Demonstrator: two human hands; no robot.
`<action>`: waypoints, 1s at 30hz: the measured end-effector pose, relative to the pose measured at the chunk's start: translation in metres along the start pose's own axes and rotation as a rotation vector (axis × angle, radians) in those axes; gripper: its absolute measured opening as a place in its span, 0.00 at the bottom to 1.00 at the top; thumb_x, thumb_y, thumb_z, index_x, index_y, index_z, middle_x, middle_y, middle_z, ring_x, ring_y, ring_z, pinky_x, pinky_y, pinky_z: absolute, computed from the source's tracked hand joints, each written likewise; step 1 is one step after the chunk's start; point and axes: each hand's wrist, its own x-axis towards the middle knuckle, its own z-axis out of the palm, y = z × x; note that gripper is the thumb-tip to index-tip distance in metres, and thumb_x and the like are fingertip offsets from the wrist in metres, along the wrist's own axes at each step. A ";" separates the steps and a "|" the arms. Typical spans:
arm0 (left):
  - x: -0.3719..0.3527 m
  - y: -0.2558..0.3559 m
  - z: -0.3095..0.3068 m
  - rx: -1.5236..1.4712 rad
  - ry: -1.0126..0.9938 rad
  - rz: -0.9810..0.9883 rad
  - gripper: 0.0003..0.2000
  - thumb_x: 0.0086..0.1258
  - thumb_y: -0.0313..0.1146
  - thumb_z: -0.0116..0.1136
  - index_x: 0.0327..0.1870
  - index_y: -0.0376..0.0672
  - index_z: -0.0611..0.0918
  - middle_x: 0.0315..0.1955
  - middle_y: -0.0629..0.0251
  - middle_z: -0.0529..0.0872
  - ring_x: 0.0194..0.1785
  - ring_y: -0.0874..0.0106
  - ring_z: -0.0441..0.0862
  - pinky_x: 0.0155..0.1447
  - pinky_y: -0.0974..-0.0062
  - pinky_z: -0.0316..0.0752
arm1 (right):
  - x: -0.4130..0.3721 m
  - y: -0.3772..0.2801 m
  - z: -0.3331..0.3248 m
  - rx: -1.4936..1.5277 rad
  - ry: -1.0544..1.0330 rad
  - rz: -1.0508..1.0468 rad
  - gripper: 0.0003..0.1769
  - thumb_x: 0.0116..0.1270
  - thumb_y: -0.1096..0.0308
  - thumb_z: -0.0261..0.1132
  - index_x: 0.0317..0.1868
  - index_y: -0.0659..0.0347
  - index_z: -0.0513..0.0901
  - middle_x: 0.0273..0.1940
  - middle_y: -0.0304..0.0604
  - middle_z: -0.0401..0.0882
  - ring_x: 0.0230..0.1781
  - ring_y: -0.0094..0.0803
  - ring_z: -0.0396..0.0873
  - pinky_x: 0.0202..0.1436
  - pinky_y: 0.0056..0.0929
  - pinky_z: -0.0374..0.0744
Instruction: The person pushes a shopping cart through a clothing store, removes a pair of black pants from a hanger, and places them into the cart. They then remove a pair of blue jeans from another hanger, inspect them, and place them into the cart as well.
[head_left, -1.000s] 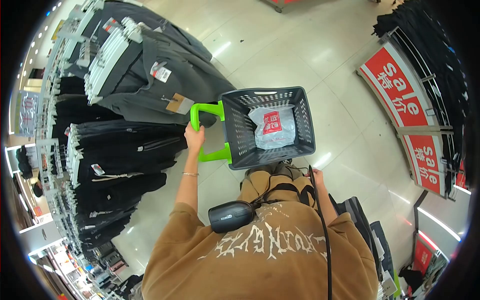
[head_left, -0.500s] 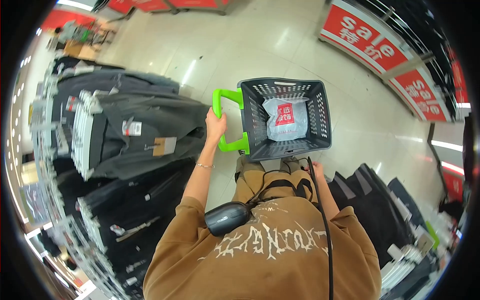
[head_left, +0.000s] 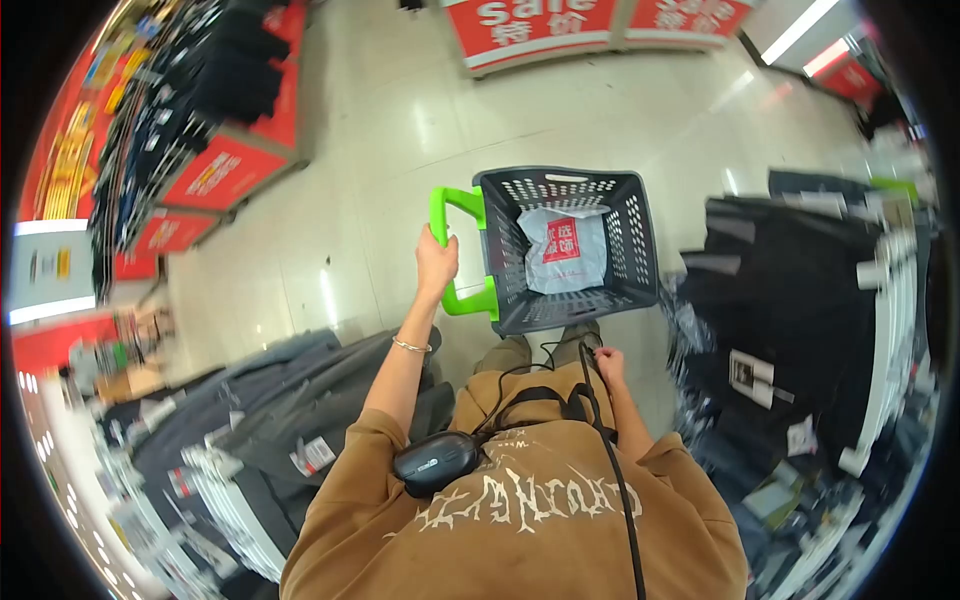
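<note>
A: Start at the far left. What's there?

B: Dark clothes [head_left: 235, 80] piled on a stand with red panels [head_left: 215, 172]. Nearer the person, grey garments [head_left: 285, 420] hang from white hangers.

A: And the left hand [head_left: 437, 262]?

B: Its fingers are wrapped around the green handle [head_left: 440, 212], closed on it. There's 1 bracelet [head_left: 411, 345] on that wrist.

A: Where's the basket [head_left: 575, 312]?

B: Just right of that hand, joined to the handle, in front of the legs. Inside lies 1 pale bag [head_left: 565, 268] with a red print. Beyond stand 2 red sale panels.

A: The right hand [head_left: 608, 366]?

B: Low by the thigh, fingers curled, right beside the black cable [head_left: 615, 470]. I can't tell whether they pinch it.

A: Farthest right?

B: Black garments [head_left: 795, 290] on a rack, 1 with a white tag [head_left: 755, 378].
</note>
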 end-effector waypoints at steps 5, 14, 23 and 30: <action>0.042 0.012 0.015 0.122 -0.144 0.221 0.14 0.56 0.29 0.58 0.42 0.34 0.74 0.29 0.47 0.81 0.35 0.52 0.80 0.39 0.61 0.74 | -0.049 0.062 0.014 0.395 0.102 0.230 0.08 0.64 0.71 0.57 0.31 0.65 0.79 0.23 0.43 0.80 0.17 0.25 0.74 0.19 0.23 0.71; 0.038 0.103 0.061 0.302 -0.353 0.391 0.12 0.56 0.26 0.56 0.42 0.34 0.76 0.14 0.60 0.77 0.14 0.70 0.76 0.18 0.72 0.71 | -0.126 0.065 0.025 0.604 0.105 0.435 0.09 0.58 0.71 0.58 0.36 0.65 0.81 0.25 0.46 0.83 0.21 0.28 0.78 0.23 0.25 0.73; 0.002 0.137 0.128 0.513 -0.519 0.620 0.12 0.55 0.28 0.56 0.41 0.37 0.77 0.28 0.45 0.82 0.33 0.51 0.81 0.40 0.57 0.74 | -0.160 0.110 0.042 0.780 0.288 0.459 0.09 0.59 0.69 0.59 0.36 0.64 0.82 0.26 0.46 0.83 0.23 0.28 0.80 0.27 0.26 0.75; -0.047 0.132 0.177 0.551 -0.603 0.851 0.11 0.55 0.26 0.54 0.39 0.36 0.76 0.30 0.42 0.80 0.38 0.45 0.78 0.42 0.53 0.72 | -0.204 0.160 0.052 0.849 0.391 0.438 0.12 0.61 0.66 0.59 0.38 0.66 0.82 0.27 0.45 0.84 0.29 0.30 0.82 0.35 0.26 0.76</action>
